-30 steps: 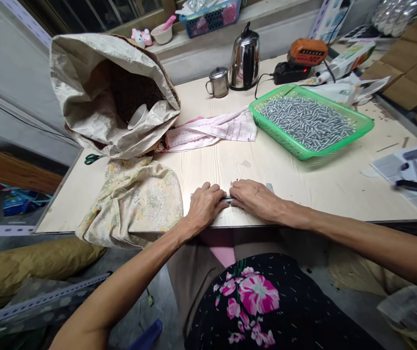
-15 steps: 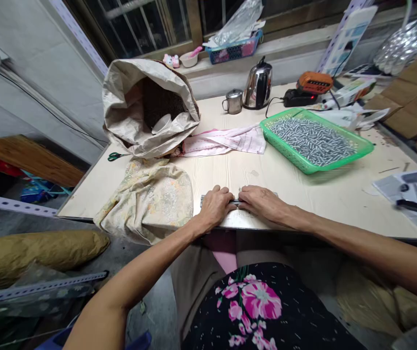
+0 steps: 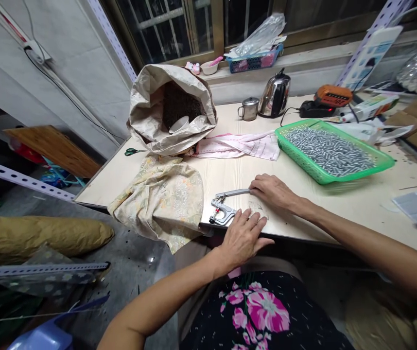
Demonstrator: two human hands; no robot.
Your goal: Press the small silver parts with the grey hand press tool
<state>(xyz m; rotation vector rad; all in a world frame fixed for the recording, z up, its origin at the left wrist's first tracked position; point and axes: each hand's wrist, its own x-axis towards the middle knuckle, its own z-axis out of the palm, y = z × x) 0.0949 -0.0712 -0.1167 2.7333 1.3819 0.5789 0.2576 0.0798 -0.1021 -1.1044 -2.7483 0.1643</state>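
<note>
A pair of silver snap-fastener pliers (image 3: 225,212) lies at the front edge of the table, its handles spread apart, with a spring and a small red part near the jaws. My right hand (image 3: 272,192) has its fingers closed round the end of the upper handle. My left hand (image 3: 243,238) lies flat over the lower handle, fingers stretched out and thumb apart, hiding most of that handle. To the left of the pliers a patterned yellowish cloth (image 3: 168,199) hangs over the table edge.
A green basket (image 3: 357,181) full of small metal pieces stands at the right. Behind are an open sack (image 3: 139,116), a pink-white towel (image 3: 245,146), a metal mug (image 3: 249,109), a kettle (image 3: 274,95) and an orange battery (image 3: 333,96). Scissors (image 3: 132,151) lie at the left.
My hands, earlier close together over the metal tool, have come apart. The pliers now show with handles spread; my left hand has flattened and moved towards me. The view has shifted left.
</note>
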